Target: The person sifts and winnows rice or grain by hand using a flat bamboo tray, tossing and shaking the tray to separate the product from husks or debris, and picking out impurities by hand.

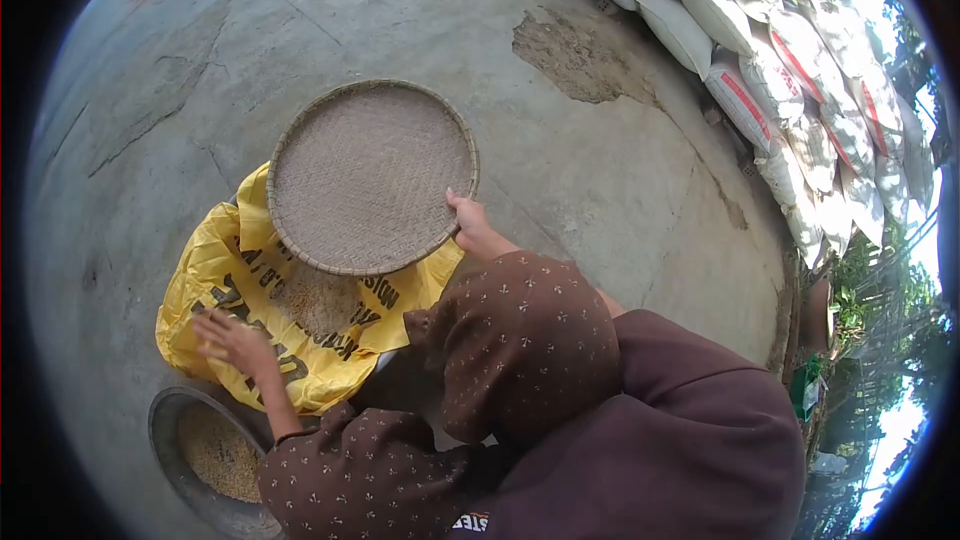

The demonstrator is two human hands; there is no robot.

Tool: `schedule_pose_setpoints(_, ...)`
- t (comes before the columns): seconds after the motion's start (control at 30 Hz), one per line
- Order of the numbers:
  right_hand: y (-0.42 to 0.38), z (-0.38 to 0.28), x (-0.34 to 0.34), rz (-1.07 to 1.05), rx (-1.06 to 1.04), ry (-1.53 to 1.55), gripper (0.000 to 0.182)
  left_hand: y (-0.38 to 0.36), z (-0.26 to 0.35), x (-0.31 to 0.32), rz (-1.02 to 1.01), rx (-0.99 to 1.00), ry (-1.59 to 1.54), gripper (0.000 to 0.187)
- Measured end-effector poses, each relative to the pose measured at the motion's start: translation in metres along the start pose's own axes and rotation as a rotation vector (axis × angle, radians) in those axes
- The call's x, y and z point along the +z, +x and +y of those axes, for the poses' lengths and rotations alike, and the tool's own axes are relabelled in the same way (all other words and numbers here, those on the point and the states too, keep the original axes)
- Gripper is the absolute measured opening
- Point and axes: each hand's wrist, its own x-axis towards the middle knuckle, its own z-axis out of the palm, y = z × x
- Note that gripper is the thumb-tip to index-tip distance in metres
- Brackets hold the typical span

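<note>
My right hand [474, 224] grips the rim of a round woven winnowing tray [375, 175] at its lower right, with the thumb on top of the rim. The tray's woven surface shows no grain on it. Beneath and in front of it spreads a yellow plastic sack [205, 270] with black lettering, and a small heap of grain [318, 302] lies on it. Over the sack's left part hovers my left hand [232, 342], fingers spread and slightly blurred, holding nothing. Just below that hand stands a dark basin [165, 430] partly filled with grain [228, 455]; my sleeve covers its right side.
Stacked white sacks [742, 105] with red markings rise at the upper right. The concrete floor [600, 180] has cracks and a broken, rough patch [575, 58]. Green plants [855, 285] and a green object [806, 387] sit along the right edge.
</note>
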Motion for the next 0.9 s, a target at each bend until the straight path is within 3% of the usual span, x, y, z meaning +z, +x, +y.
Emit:
schedule_pose_setpoints(0.03,-0.004,-0.004,0.001,-0.005,-0.004,0.009,0.037,-0.004,0.026,0.003,-0.098,0.161,0.014,0.073)
schedule_pose_setpoints(0.07,-0.008,-0.007,0.003,-0.012,-0.007,0.021,0.036,-0.013,0.045,0.016,-0.058,0.246,-0.244,0.073)
schedule_pose_setpoints(0.13,-0.015,-0.011,0.005,-0.02,0.0,0.047,0.035,-0.022,0.071,0.083,0.013,0.476,-0.265,0.079)
schedule_pose_setpoints(0.2,-0.012,-0.01,0.0,0.009,0.014,0.035,0.035,-0.031,0.091,0.115,-0.352,0.397,-0.403,0.084)
schedule_pose_setpoints(0.23,-0.01,-0.013,-0.001,0.039,0.006,0.028,0.035,-0.035,0.097,0.133,-0.359,0.389,-0.401,0.084)
schedule_pose_setpoints(0.3,0.002,-0.009,-0.012,0.035,0.012,0.032,0.035,-0.04,0.105,0.148,-0.127,0.381,-0.425,0.087)
schedule_pose_setpoints(0.33,0.003,-0.007,-0.015,0.031,0.009,0.045,0.034,-0.044,0.1,0.146,-0.128,0.369,-0.422,0.087)
schedule_pose_setpoints(0.4,-0.003,-0.009,-0.013,0.055,0.042,0.033,0.035,-0.048,0.097,0.132,-0.112,0.8,-0.772,0.081)
schedule_pose_setpoints(0.43,-0.004,-0.009,-0.011,0.083,0.058,0.025,0.035,-0.048,0.099,0.119,-0.1,0.793,-0.771,0.081)
schedule_pose_setpoints(0.5,-0.007,-0.012,-0.007,0.054,0.053,0.038,0.037,-0.043,0.103,0.097,-0.192,1.325,-0.715,0.067)
schedule_pose_setpoints(0.6,-0.012,-0.018,-0.004,0.039,0.028,0.023,0.041,-0.025,0.103,0.085,-0.158,1.446,-0.557,0.056)
schedule_pose_setpoints(0.63,-0.015,-0.02,-0.002,0.043,0.02,0.016,0.042,-0.02,0.1,0.087,-0.159,1.438,-0.559,0.056)
schedule_pose_setpoints(0.7,-0.019,-0.021,0.001,0.046,0.017,0.014,0.042,-0.008,0.092,0.1,0.097,1.1,-0.343,0.052)
schedule_pose_setpoints(0.73,-0.02,-0.021,0.001,0.037,-0.003,0.014,0.042,-0.002,0.091,0.114,0.093,1.098,-0.34,0.052)
schedule_pose_setpoints(0.8,-0.014,-0.021,-0.001,0.021,-0.025,0.015,0.042,0.01,0.097,0.14,-0.191,0.826,-0.399,0.053)
schedule_pose_setpoints(0.9,-0.006,-0.019,-0.008,0.026,-0.029,0.001,0.041,0.006,0.095,0.157,-0.161,0.723,-0.358,0.054)
